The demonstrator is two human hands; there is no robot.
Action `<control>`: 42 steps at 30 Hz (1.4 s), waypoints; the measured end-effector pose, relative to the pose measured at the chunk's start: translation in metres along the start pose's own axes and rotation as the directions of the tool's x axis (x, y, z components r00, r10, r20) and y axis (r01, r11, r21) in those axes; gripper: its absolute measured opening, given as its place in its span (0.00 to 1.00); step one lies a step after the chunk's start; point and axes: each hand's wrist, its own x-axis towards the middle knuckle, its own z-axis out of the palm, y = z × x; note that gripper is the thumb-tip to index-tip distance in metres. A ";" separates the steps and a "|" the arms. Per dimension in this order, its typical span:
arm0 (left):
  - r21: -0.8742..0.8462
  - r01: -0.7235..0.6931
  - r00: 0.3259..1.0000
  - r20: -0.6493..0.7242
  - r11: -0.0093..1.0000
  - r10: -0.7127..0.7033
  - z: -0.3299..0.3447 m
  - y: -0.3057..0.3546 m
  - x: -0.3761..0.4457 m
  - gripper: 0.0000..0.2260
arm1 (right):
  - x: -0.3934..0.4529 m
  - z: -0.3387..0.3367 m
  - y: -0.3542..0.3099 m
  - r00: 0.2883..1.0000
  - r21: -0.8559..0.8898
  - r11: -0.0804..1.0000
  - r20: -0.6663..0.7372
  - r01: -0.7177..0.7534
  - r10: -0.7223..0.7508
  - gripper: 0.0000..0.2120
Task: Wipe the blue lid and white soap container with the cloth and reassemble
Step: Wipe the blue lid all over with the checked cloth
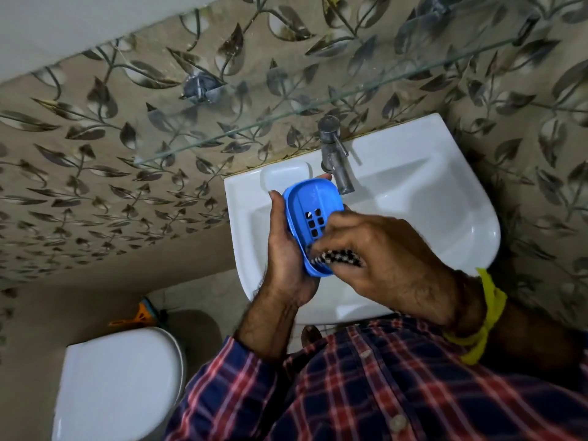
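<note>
Over white basin (413,198), left hand (286,259) grips blue lid (310,214) along its far-left edge, long axis running away from body, hollow side facing right hand (375,249), which pinches checked cloth (337,259) against lid's near end (white container unseen).

**Both hands raised together, one cradling, one pressing**

The left hand (288,249) is turned palm inward, thumb pointing up and fingers curled round the far side of what it grips. The right hand (378,249) reaches across from the right, knuckles up, fingers bunched downward and pinched shut. Both forearms angle in from below, the wrists close together.
</note>
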 end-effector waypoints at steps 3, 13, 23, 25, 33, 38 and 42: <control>0.029 -0.015 1.000 -0.020 0.999 0.015 -0.002 0.003 0.002 0.36 | -0.004 -0.002 0.000 0.999 0.006 0.999 -0.007 -0.049 0.049 0.14; 0.111 -0.017 1.000 0.023 0.994 0.014 0.000 0.013 0.003 0.39 | -0.002 -0.007 0.003 0.994 -0.121 0.992 0.109 0.041 -0.027 0.14; 0.100 -0.016 1.000 -0.004 0.995 0.017 0.003 0.015 0.000 0.36 | -0.003 -0.009 -0.003 0.995 -0.245 0.969 0.102 0.035 -0.010 0.16; 0.094 -0.034 0.999 -0.022 0.995 0.036 0.001 0.013 0.001 0.35 | -0.003 -0.013 -0.004 0.998 -0.268 0.963 0.057 -0.022 0.039 0.16; 0.122 -0.062 0.998 -0.017 0.991 0.064 0.004 0.014 0.003 0.35 | 0.002 -0.013 -0.004 0.998 -0.321 0.947 0.033 -0.031 0.044 0.18; 0.111 -0.072 0.997 -0.011 0.991 0.074 0.003 0.017 0.005 0.35 | 0.004 -0.013 -0.006 1.000 -0.249 0.968 0.010 0.008 -0.006 0.16; 0.114 -0.097 0.995 -0.021 0.989 0.100 0.006 0.020 0.006 0.34 | 0.002 -0.011 -0.007 0.989 -0.186 0.980 -0.136 -0.075 0.050 0.14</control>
